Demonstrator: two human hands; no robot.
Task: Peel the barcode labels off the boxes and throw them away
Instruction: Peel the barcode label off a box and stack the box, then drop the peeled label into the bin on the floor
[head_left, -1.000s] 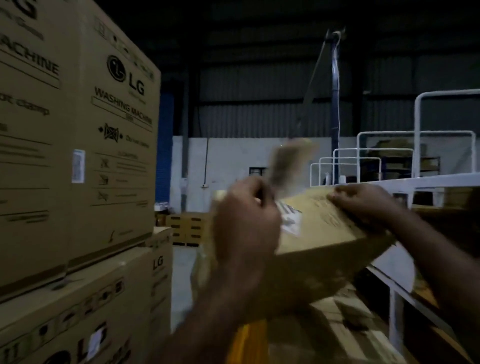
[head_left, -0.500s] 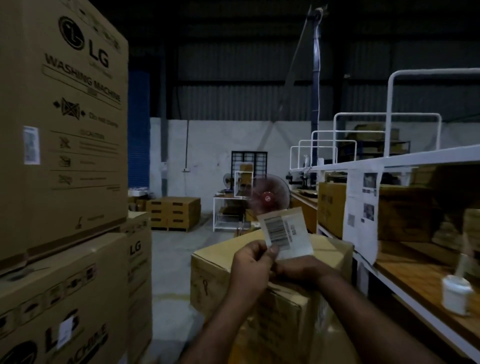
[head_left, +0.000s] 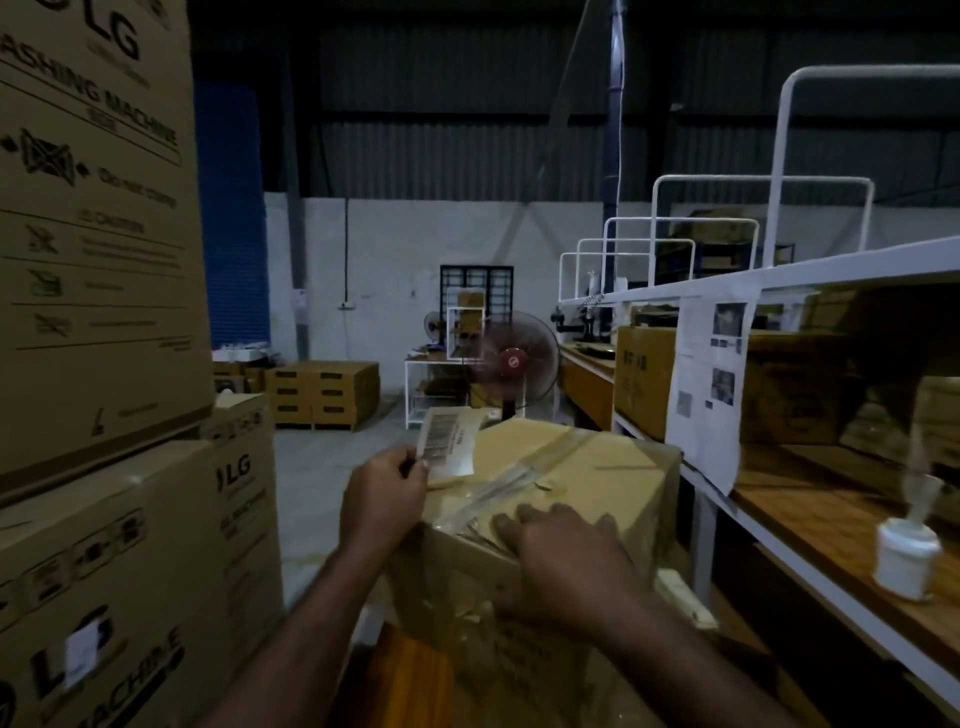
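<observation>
- Cardboard box (head_left: 597, 467), brown and taped, sits at 12 o'clock before us; its barcode label (head_left: 449, 441) is off the board and raised over the far-left corner, at 11 o'clock.
- Left hand (head_left: 387, 493) pinches the label's lower left edge between thumb and fingers, so that, we judge, the sticky side cannot catch the box before disposal.
- Right hand (head_left: 561, 551) lies flat, fingers spread, on the near top edge; we take this as steadying the box. The hands are apart.
- Label print: black bars and a line of text, too blurred for us to read.
- At 9 o'clock, stacked cartons (head_left: 98, 208) read "LG" and "WASHING MACHINE"; the lower one carries a small white sticker (head_left: 85, 649), possibly another barcode label.
- At 3 o'clock, a printed sheet (head_left: 711, 384) hangs from the shelf (head_left: 779, 271); its text is illegible.
- No bin is in view.
</observation>
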